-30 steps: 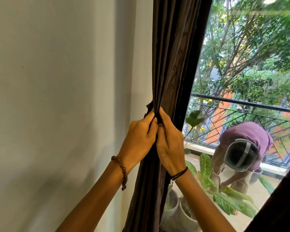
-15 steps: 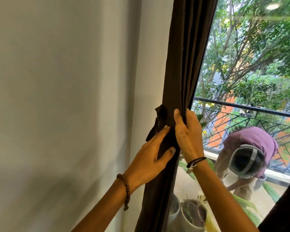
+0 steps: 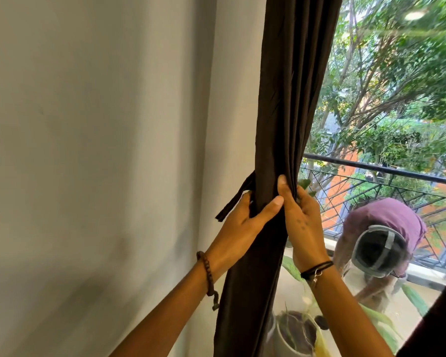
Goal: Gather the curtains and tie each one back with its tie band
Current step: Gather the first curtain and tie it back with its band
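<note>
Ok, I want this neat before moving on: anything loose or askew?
Only the tie band: its end sticks out loose on the wall side of the gathered curtain, not yet tied. The left hand and right hand both grip the folds.

- No word, number, brand mark or sign can be read anywhere in the view.
- Back of the right hand [image 3: 304, 228], centre of the frame: a few small dark marks on the skin, too small to make out as letters or figures.
- The dark curtain [image 3: 294, 99], running down the centre of the frame: plain cloth, with no print or tag that reads.
</note>
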A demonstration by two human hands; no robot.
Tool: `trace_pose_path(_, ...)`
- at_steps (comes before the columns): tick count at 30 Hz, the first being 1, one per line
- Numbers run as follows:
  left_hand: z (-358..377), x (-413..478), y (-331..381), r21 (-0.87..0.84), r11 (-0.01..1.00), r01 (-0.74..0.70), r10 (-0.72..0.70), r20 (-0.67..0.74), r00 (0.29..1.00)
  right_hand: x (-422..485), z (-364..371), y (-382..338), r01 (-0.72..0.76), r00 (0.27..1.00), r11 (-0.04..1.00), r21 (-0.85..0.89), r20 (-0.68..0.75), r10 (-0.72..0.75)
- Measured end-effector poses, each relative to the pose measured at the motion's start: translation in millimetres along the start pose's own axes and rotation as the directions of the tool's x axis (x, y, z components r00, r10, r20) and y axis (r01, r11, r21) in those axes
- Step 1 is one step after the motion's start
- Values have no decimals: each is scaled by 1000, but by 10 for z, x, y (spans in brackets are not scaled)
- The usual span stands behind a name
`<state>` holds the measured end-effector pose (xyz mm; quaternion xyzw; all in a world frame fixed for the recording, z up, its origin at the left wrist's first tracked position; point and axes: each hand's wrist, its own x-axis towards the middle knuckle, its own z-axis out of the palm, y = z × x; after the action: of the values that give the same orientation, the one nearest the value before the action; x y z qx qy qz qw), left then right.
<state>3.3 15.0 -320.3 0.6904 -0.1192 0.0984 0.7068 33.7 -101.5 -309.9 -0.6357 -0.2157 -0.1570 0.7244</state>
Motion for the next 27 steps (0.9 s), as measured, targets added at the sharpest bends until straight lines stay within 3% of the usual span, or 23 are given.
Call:
trace_pose_path(6, 3, 187, 52, -202, 979, 31, -38, -28, 999, -79, 108, 131, -254, 959, 965, 64, 148, 243)
trace_pose_path(9, -31, 244, 81, -193, 980, 56, -70, -64, 996, -68, 129, 234, -354, 916, 935, 34, 217, 339)
trace_pose_path(16, -164, 362, 88, -167, 983, 76, -65, 69, 996, -79, 51, 281, -415, 846, 900, -134, 305, 436)
trace_pose_path(20, -250, 363, 64, -217, 976, 9, 5, 63, 998, -103, -182, 126, -299, 744, 897, -325, 510, 432)
trace_pose_path(23, -329, 346, 69, -257, 966, -8, 36, 106, 994, -102, -339, 30, -188, 808, 917, -351, 475, 347)
trace_pose_path(27, -477, 303, 99, -436, 885, 162, 38, 416, 909, -52, -400, 4, -59, 976, 975, -213, 191, 100)
